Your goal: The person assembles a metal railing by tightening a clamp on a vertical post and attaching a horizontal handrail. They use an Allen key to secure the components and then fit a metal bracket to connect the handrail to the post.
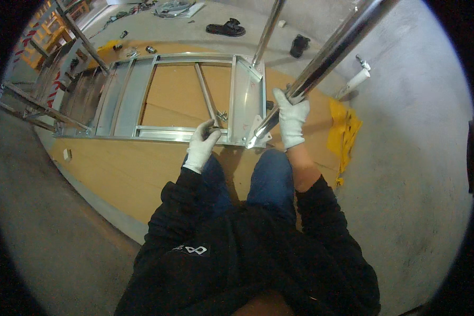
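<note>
My right hand (292, 117), in a white glove, is wrapped round a thick shiny metal tube (329, 52). The tube leans up to the right, its lower end at a corner bracket (258, 131) of a flat metal frame (179, 134). My left hand (201, 146), gloved too, is at the frame's near bar with thumb and fingers drawn together. A small dark thing shows at its fingertips, too small to name. Just beyond them, a little heap of bolts (222, 116) lies beside a loose metal bar (205, 94) inside the frame opening.
Cardboard (110, 160) lies under the frame. A second upright tube (268, 32) rises at the far right corner; metal legs (81, 34) stand at the left. Beyond are black sandals (225, 28) and loose fittings (134, 51). A wall pipe (357, 81) and yellow plastic (344, 131) are right.
</note>
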`<move>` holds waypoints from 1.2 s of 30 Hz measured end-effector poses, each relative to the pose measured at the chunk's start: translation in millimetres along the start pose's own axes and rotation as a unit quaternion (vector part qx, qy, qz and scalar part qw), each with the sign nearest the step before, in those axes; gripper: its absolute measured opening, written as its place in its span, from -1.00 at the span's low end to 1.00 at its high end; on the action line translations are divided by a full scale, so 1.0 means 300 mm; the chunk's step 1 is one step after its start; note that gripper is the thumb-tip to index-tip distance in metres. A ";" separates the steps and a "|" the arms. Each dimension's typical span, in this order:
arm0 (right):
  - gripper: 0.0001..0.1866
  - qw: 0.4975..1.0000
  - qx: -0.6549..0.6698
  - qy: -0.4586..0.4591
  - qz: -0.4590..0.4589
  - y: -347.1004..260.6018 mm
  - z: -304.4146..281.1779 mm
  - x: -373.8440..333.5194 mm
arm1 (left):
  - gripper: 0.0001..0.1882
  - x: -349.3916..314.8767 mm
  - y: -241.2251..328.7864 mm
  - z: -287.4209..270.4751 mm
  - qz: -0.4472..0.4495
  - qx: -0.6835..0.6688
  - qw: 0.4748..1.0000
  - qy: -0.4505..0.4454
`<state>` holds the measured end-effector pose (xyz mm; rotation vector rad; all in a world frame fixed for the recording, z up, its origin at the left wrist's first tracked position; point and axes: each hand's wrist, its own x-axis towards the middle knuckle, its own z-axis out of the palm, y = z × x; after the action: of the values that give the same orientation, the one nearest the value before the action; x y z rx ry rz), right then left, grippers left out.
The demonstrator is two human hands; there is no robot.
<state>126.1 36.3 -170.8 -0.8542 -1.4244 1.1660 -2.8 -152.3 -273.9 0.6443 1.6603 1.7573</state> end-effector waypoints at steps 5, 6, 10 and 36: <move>-0.49 0.999 0.028 0.008 0.025 0.106 -0.009 -0.002 | -0.53 0.022 -0.078 -0.006 -0.028 0.010 0.999 -0.012; -0.48 0.999 0.027 0.012 0.029 0.122 -0.009 -0.004 | -0.54 0.023 -0.095 -0.004 -0.041 0.025 0.999 -0.012; -0.45 0.998 0.015 0.033 0.051 0.174 -0.014 -0.012 | -0.54 0.028 -0.081 0.028 -0.096 0.063 0.993 -0.027; -0.62 0.978 0.014 -0.140 0.157 0.193 -0.118 0.093 | -0.23 0.214 -0.412 0.335 0.092 0.445 0.874 -0.171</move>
<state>150.3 85.3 -219.8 -0.9468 -1.5296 1.5932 39.6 -35.7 -392.5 1.4584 2.1427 0.8041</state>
